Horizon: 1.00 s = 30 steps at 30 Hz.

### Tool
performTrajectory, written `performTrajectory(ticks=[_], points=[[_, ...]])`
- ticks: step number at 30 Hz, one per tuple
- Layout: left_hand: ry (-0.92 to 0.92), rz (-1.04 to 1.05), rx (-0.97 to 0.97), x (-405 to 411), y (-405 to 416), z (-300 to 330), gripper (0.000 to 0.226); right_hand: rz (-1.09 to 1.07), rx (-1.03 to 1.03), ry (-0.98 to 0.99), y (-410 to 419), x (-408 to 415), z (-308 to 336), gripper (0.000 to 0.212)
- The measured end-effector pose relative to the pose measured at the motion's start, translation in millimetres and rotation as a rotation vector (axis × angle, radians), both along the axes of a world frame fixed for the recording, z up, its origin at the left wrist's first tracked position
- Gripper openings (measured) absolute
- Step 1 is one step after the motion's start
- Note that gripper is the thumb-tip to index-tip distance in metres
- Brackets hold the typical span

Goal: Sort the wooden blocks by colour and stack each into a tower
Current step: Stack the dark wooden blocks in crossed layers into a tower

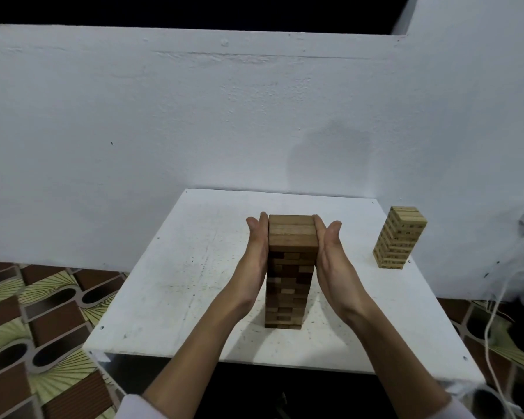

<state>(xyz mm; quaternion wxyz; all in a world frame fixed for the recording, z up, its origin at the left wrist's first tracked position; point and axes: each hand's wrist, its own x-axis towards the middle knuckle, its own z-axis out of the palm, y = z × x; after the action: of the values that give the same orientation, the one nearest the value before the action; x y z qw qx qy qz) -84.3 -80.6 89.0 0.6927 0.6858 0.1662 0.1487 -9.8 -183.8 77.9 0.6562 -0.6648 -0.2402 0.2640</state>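
At frame centre: dark tower (288, 273), built of brown wooden blocks in crossed layers, stands upright on the bench (176, 285).
Dark tower, top layer: three blocks lie side by side, long sides running left to right in the frame.
Dark tower, lower layers: a mix of darker and lighter brown block ends shows on the near face.
Left hand (254, 255): fingers straight and together, palm flat against the left side of the dark tower's upper part; thumb stands apart on the outer side.
Right hand (330, 255): fingers straight and together, palm flat against the right side of the dark tower's upper part; thumb stands apart on the outer side.
Grip state: both hands are flat and pressed inward, one on each side; no finger curls round a block and nothing is lifted.
Forearms: both reach in from the lower edge of the frame, with white sleeve ends at the bottom corners of the arms.
Right of frame centre: light tower (398, 241), built of pale wooden blocks, stands upright near the bench's far right corner, well apart from the dark tower and both hands.
Bench: white, scuffed top, set against a white wall (194, 116).
Lower left of the frame: patterned floor (28, 328) in brown and green.
Right edge of the frame: white cable (489, 334) hangs down past the bench.
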Motion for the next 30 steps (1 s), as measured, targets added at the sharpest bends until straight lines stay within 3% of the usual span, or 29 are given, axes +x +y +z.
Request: performTrajectory(ticks=[5,9,11,13,20,24,30], points=[[-0.068,-0.104,-0.169,1,1,4,0.06,0.015,0.015,-0.011,-1,-1,-2,0.094],[-0.075,-0.109,-0.102,0,5,-3,0.067,0.019,0.043,-0.024,-3,-1,-2,0.092],[-0.057,-0.126,-0.063,1,9,-9,0.084,0.028,0.065,-0.026,-2,-1,-3,0.083],[-0.063,-0.122,-0.056,2,10,-12,0.082,0.05,0.084,-0.029,-1,-1,-5,0.076],[-0.071,-0.128,-0.009,6,16,-20,0.084,0.033,0.053,-0.087,-1,7,-12,0.08],[-0.048,-0.114,0.034,7,16,-24,0.073,0.003,0.005,-0.106,-2,8,-14,0.063],[-0.03,-0.114,0.046,6,16,-25,0.061,-0.01,-0.046,-0.116,-3,7,-12,0.059]])
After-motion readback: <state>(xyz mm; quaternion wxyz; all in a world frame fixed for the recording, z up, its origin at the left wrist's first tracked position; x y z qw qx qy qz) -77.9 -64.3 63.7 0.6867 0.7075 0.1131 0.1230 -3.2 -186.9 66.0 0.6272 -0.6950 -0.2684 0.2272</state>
